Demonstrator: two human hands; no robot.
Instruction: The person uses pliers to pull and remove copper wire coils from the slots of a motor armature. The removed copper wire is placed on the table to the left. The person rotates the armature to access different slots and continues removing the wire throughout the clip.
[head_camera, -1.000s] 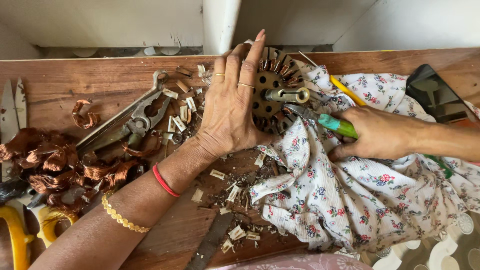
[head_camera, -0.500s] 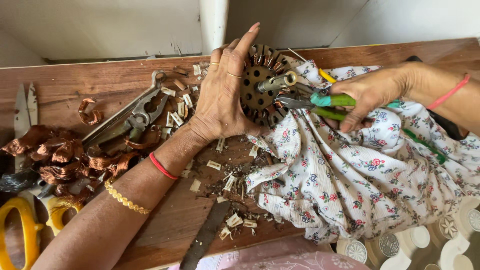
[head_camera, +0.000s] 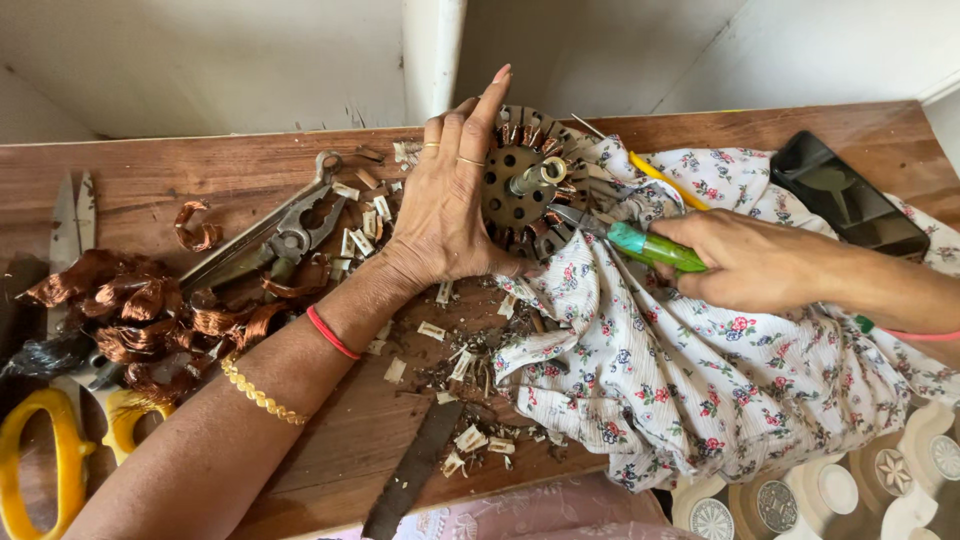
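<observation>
A round motor stator (head_camera: 528, 180) with copper windings in its slots rests on edge on the wooden table (head_camera: 150, 180), partly on a white floral cloth (head_camera: 700, 370). My left hand (head_camera: 450, 210) presses flat against the stator's left side, fingers pointing up, steadying it. My right hand (head_camera: 750, 262) grips the green handles of pliers (head_camera: 640, 243), whose metal jaws reach the stator's lower right edge. A yellow-handled tool (head_camera: 662, 180) lies on the cloth behind the pliers.
A pile of stripped copper wire coils (head_camera: 140, 305) lies at the left. Grey pliers (head_camera: 285, 240), yellow-handled scissors (head_camera: 60, 450), a flat file (head_camera: 410, 475) and scattered paper scraps (head_camera: 440, 340) cover the table. A dark phone (head_camera: 850, 195) sits at the right.
My right hand with the green pliers has shifted from near the stator's centre down to its lower right edge. My left hand has stayed pressed on the stator.
</observation>
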